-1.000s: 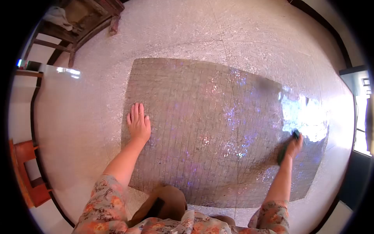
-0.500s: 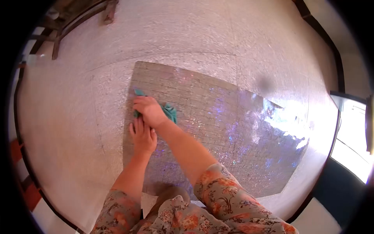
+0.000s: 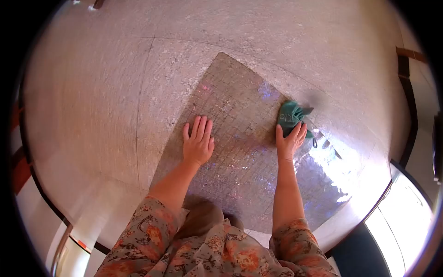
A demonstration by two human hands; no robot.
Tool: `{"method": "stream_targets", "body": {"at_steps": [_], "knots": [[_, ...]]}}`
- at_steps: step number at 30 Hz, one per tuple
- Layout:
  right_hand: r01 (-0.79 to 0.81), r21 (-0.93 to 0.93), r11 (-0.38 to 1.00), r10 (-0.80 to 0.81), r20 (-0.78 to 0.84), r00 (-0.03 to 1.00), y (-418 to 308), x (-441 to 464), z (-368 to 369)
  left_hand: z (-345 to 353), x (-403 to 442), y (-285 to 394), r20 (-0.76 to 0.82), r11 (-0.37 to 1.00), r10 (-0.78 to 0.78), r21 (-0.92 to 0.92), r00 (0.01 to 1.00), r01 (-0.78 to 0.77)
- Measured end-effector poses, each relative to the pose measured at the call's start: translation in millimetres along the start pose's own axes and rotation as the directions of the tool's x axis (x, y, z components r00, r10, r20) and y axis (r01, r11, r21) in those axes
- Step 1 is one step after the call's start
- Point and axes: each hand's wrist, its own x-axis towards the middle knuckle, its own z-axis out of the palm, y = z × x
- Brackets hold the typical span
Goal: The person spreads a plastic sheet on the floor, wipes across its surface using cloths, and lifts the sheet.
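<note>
A shiny grey-brown sheet with a grid pattern (image 3: 230, 152) lies flat on the pale floor. My left hand (image 3: 199, 141) rests palm down on its left part, fingers stretched out and nothing held. Near the sheet's upper right edge, my right hand (image 3: 290, 141) presses on a bunched green cloth (image 3: 290, 114), its thumb and fingers over the lower side of the cloth. White lettering and a small dark loop show on the cloth.
Around the sheet spreads the speckled floor (image 3: 101, 101). Bright light glares off the sheet's right side. A dark blue panel (image 3: 360, 251) and a bright glass opening (image 3: 399, 221) stand at the lower right. My knee is at the sheet's near edge.
From the left edge, beside my left hand, my right hand has moved with the green cloth to the upper right edge. The view has turned, so the sheet appears rotated.
</note>
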Motion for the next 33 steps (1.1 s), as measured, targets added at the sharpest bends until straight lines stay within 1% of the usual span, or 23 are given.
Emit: {"method": "stream_targets", "body": {"at_steps": [1, 2, 3, 5, 7, 9, 11, 12, 13, 15, 17, 18, 19, 21, 22, 24, 26, 27, 29, 30, 31, 32, 33], "knots": [[0.046, -0.020, 0.999, -0.046, 0.013, 0.999, -4.9, 8.2, 0.6, 2.9, 1.3, -0.3, -0.009, 1.000, 0.003, 0.011, 1.000, -0.003], [0.117, -0.033, 0.993, -0.115, 0.061, 0.992, -9.3, 14.4, -2.3, 2.7, -0.7, -0.2, -0.007, 1.000, -0.010, 0.015, 1.000, 0.010], [0.128, -0.026, 0.991, -0.126, 0.066, 0.990, -10.9, 16.9, -4.4, 1.1, -0.9, 0.6, 0.009, 1.000, -0.006, 0.006, 1.000, 0.006], [0.210, 0.008, 0.978, -0.209, 0.119, 0.971, -15.1, 23.0, -8.9, -2.4, 4.5, 0.7, 0.020, 1.000, -0.011, 0.004, 1.000, 0.011], [0.254, 0.007, 0.967, -0.252, 0.131, 0.959, -6.1, 26.2, -7.3, -5.8, 3.1, 2.2, -0.021, 1.000, 0.007, -0.027, 1.000, -0.007], [0.295, 0.007, 0.955, -0.292, 0.170, 0.941, 4.0, 29.1, -6.3, -5.3, 2.8, 3.7, -0.027, 1.000, -0.018, -0.023, 0.999, 0.018], [0.352, -0.048, 0.935, -0.345, 0.113, 0.932, 8.1, 29.7, -1.7, -5.4, 3.5, 3.1, -0.053, 1.000, -0.009, -0.027, 0.999, 0.007], [0.354, -0.067, 0.933, -0.346, 0.111, 0.932, 8.6, 28.8, -0.1, -6.0, 4.5, 1.6, -0.072, 0.999, 0.002, -0.035, 0.997, -0.004], [0.350, -0.093, 0.932, -0.341, 0.104, 0.934, 8.8, 29.9, 0.4, -10.6, 5.4, 1.0, -0.050, 0.999, 0.004, -0.034, 0.999, -0.006], [0.390, -0.116, 0.914, -0.388, 0.039, 0.921, 12.9, 31.8, 5.8, -8.0, 6.6, 2.6, -0.015, 0.999, -0.003, -0.045, 1.000, 0.003], [0.372, -0.142, 0.917, -0.375, 0.002, 0.927, 13.1, 33.9, 9.8, -2.3, 2.1, -0.4, -0.134, 0.999, 0.041, -0.020, 0.990, -0.044], [0.379, -0.135, 0.915, -0.387, -0.032, 0.922, 18.9, 34.7, 13.5, -0.6, 2.6, -1.5, -0.119, 0.998, 0.052, -0.020, 0.992, -0.055], [0.363, -0.142, 0.921, -0.370, -0.027, 0.929, 23.2, 34.1, 12.6, -0.6, 0.4, 0.6, -0.122, 0.999, 0.046, -0.013, 0.992, -0.047], [0.429, -0.140, 0.892, -0.444, -0.105, 0.890, 27.7, 37.4, 20.3, 4.0, 3.6, -1.8, -0.129, 0.998, 0.067, 0.000, 0.989, -0.067], [0.409, -0.150, 0.900, -0.425, -0.103, 0.899, 30.2, 36.0, 19.5, 3.4, 1.1, -0.8, -0.144, 0.998, 0.067, 0.009, 0.987, -0.066], [0.433, -0.131, 0.892, -0.447, -0.115, 0.887, 28.8, 41.9, 20.4, 5.5, 0.8, -2.0, -0.176, 0.996, 0.091, 0.017, 0.980, -0.089], [0.426, -0.138, 0.894, -0.444, -0.142, 0.885, 24.6, 45.8, 20.2, 8.9, -0.4, -2.8, -0.219, 0.997, 0.076, 0.015, 0.973, -0.074], [0.436, -0.132, 0.890, -0.453, -0.147, 0.879, 24.4, 41.6, 20.4, 11.6, -3.2, -1.8, -0.227, 0.996, 0.090, 0.008, 0.970, -0.090], [0.448, -0.137, 0.884, -0.468, -0.230, 0.853, 15.2, 17.8, 32.6, 15.3, -0.5, -3.2, -0.254, 0.997, 0.068, 0.035, 0.965, -0.061], [0.518, -0.190, 0.834, -0.551, -0.223, 0.804, 2.2, -6.6, 32.3, 16.2, 0.7, -4.0, -0.280, 0.996, 0.084, 0.027, 0.956, -0.079], [0.549, -0.158, 0.821, -0.571, -0.234, 0.787, -15.1, -38.6, 32.8, 16.3, 1.2, -4.2, -0.276, 0.997, 0.077, 0.033, 0.958, -0.070], [0.544, -0.082, 0.835, -0.549, -0.185, 0.815, -38.7, -73.8, 26.1, 17.3, -0.6, -4.3, -0.270, 0.998, 0.063, 0.035, 0.961, -0.056], [0.499, -0.051, 0.865, -0.501, -0.070, 0.863, -58.7, -108.5, 20.9, 20.4, -0.8, -6.6, -0.291, 0.998, 0.068, 0.020, 0.954, -0.065]]}}
